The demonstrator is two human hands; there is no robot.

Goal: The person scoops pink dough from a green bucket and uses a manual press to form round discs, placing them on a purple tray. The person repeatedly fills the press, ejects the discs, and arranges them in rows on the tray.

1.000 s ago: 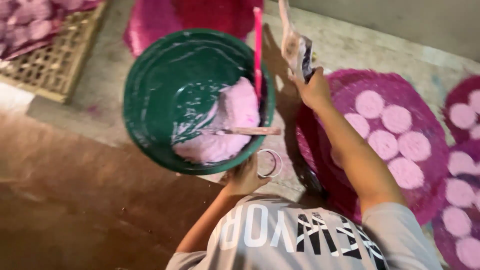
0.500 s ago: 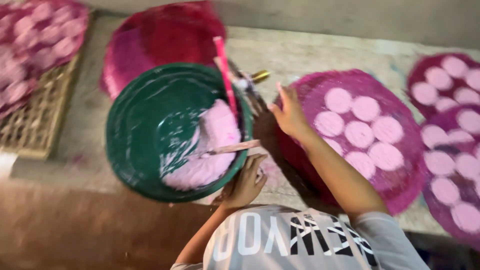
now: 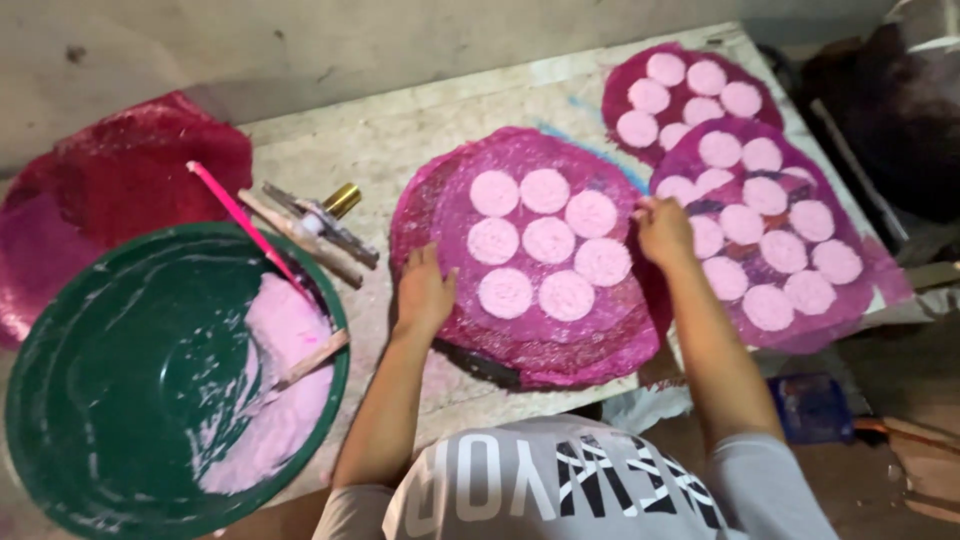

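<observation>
A: Hands?
B: Left hand (image 3: 424, 290) flat, fingers spread, pressing the left edge of the round magenta tray (image 3: 530, 350). Right hand (image 3: 662, 228) fingers curled at its right edge; can't tell if it's a real grip. Both arms reach forward.
A: Tray location?
B: Mid-table (image 3: 450, 130), carrying seven pale pink discs (image 3: 545, 240).
A: Surroundings?
B: Green basin (image 3: 110, 370) of pink batter at left, two more loaded trays (image 3: 760, 230) at right, plain wall behind.
</observation>
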